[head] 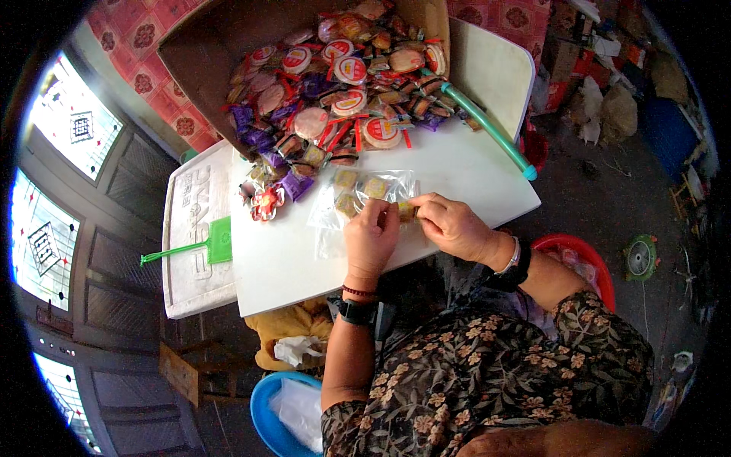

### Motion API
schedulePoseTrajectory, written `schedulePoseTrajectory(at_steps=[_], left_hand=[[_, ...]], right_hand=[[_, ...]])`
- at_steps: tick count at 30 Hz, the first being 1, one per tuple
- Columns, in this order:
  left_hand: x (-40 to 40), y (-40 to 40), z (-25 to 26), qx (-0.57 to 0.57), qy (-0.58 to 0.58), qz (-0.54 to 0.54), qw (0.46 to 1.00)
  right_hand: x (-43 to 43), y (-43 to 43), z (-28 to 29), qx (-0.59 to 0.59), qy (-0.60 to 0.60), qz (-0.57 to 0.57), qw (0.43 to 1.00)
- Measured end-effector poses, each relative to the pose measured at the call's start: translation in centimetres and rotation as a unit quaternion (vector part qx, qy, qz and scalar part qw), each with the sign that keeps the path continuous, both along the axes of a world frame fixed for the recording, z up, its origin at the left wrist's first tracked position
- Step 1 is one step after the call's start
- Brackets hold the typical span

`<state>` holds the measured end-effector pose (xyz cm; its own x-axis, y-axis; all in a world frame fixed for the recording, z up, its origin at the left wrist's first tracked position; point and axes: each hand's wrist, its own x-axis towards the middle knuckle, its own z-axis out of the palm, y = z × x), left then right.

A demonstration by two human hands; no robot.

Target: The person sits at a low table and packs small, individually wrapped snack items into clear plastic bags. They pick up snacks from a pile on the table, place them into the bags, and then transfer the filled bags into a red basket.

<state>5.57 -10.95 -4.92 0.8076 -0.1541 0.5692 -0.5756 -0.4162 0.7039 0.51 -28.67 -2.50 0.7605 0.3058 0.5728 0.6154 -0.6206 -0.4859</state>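
A clear plastic bag (360,181) lies on the white tabletop (280,257), with several small yellowish wrapped snacks (375,187) in it. My left hand (372,235) pinches the near edge of the bag, its fingertips drawn together. Close by on the right, my right hand (451,220) has its thumb and forefinger on the bag's right side, beside another yellowish wrapped piece (406,211). Fingers partly hide that piece and the bag's opening. Just beyond the bag, a heap of wrapped snacks (311,123) spills from a tipped cardboard box (200,68).
A teal tube (491,131) lies right of the heap. Left are a red flower-shaped packet (266,203) and a green fly swatter (219,240). Below the table edge stand a blue basin (268,400) holding clear bags and a red basin (602,274). A small green fan (641,257) is on the floor.
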Motion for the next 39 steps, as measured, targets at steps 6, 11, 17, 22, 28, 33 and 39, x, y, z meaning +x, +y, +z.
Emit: schedulePoseTrajectory(at_steps=[6, 11, 17, 22, 28, 33, 39], left_hand=[[0.0, 0.0, -0.1, -0.004, -0.013, -0.007, 1.000], [-0.2, 0.0, 0.0, 0.000, -0.004, -0.003, 1.000], [-0.1, 0.1, 0.0, -0.010, -0.010, -0.011, 1.000], [-0.1, -0.1, 0.0, -0.003, -0.004, -0.012, 1.000], [0.0, -0.1, -0.1, 0.001, -0.029, -0.015, 0.999], [-0.3, 0.0, 0.2, -0.002, -0.017, -0.015, 1.000], [-0.3, 0.2, 0.2, 0.007, 0.016, -0.024, 1.000]], right_hand=[[0.2, 1.2, 0.2, -0.003, 0.051, 0.030, 0.998], [-0.2, 1.2, 0.1, -0.015, 0.064, 0.005, 0.998], [-0.5, 1.0, 0.4, -0.110, 0.055, -0.026, 0.992], [-0.1, 0.7, -0.6, -0.149, 0.022, -0.001, 0.989], [0.2, 0.5, -0.2, -0.212, 0.061, 0.025, 0.975], [1.2, 0.2, -0.8, -0.224, 0.061, 0.049, 0.971], [2.0, 0.8, -1.1, -0.240, 0.046, 0.054, 0.968]])
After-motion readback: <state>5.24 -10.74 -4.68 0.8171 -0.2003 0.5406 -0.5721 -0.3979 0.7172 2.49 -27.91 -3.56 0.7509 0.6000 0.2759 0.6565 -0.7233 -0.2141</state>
